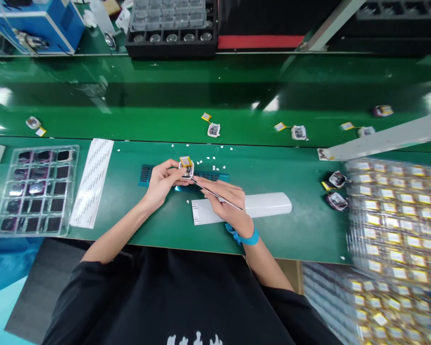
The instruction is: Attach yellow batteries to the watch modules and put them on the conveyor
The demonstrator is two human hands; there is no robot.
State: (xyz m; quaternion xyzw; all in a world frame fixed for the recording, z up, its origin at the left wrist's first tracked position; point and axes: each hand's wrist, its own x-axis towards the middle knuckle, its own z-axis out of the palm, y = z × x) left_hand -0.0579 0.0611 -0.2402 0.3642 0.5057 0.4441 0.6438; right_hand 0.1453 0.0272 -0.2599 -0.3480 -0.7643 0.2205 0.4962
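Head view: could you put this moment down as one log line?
left hand: holds white-rimmed unit | right hand: holds thin metal tool, tip at unit's edge | nearby: glossy white strip

Light: bright, mostly even | Glare: white patches, green surface (147, 123), upper left, centre and right | Edges: stretched, softer

Held device (189, 171) is white-cased, its battery (185, 162) silver-grey with yellow edges; the thin tool (219, 197) appears silvery and dark, too fine to be sure. Worktable (309, 239) is deep green, rear surface (147, 120) a brighter green, paper strip (91, 191) white with rows of dark print, paper sheet (269, 205) white with black marks at one end. Wristband (250, 238) is bright blue, shirt (183, 287) black with white print, clear stacked trays (350, 225) patterned in a yellow-and-white grid.
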